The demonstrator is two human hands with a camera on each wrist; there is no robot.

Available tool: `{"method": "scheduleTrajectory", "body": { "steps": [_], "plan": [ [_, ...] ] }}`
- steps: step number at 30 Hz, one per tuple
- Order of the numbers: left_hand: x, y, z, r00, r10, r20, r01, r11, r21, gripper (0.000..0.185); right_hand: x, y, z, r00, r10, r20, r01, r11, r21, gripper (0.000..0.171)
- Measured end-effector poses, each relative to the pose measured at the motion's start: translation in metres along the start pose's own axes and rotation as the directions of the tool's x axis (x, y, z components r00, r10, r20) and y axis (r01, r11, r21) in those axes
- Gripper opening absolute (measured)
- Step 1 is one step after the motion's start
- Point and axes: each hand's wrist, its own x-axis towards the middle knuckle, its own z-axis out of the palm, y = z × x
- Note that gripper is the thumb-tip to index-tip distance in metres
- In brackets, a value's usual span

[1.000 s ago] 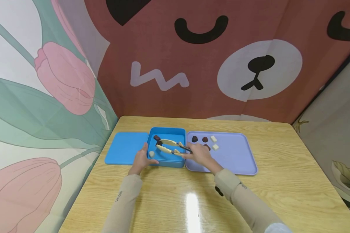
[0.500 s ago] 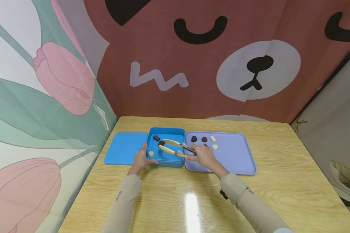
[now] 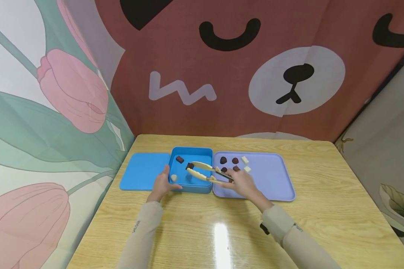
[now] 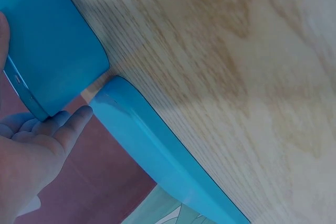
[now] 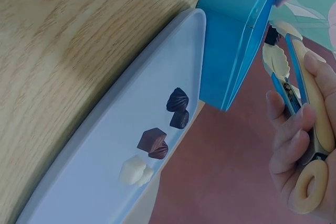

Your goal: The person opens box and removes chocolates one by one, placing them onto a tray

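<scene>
My left hand (image 3: 163, 182) grips the front left corner of an open blue box (image 3: 192, 186), thumb over the rim; its fingers (image 4: 50, 129) lie along the box wall (image 4: 52, 61). My right hand (image 3: 239, 182) holds cream tongs (image 3: 203, 172) by the handle (image 5: 310, 129). The tong tips pinch a dark chocolate (image 3: 189, 166) over the box. Inside the box lie another dark piece (image 3: 180, 159) and a pale round piece (image 3: 174, 178). Right of the box, a lavender tray (image 3: 269, 179) carries dark chocolates (image 5: 177, 99) and white pieces (image 5: 132, 170).
The flat blue lid (image 3: 142, 171) lies left of the box on the wooden table (image 3: 323, 209). Printed cloth walls stand close behind and on the left. The table's right and front parts are bare wood.
My right hand has drawn back to the right, and the tong tips with the dark chocolate have shifted right away from the piece lying in the box. The left hand has stayed put.
</scene>
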Motion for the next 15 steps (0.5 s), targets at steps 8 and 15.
{"method": "scheduleTrajectory", "body": {
  "steps": [8, 15],
  "plan": [
    [0.001, -0.001, 0.000, 1.000, 0.008, -0.001, -0.008, 1.000, 0.003, 0.108, -0.012, 0.005, -0.006, 0.999, 0.043, 0.006, -0.043, 0.998, 0.051, 0.037],
    [-0.001, 0.000, 0.000, 1.000, 0.018, -0.001, -0.018, 1.000, -0.016, 0.109, -0.023, 0.015, -0.007, 0.999, 0.029, -0.023, -0.027, 0.997, 0.077, 0.041]
  ]
}}
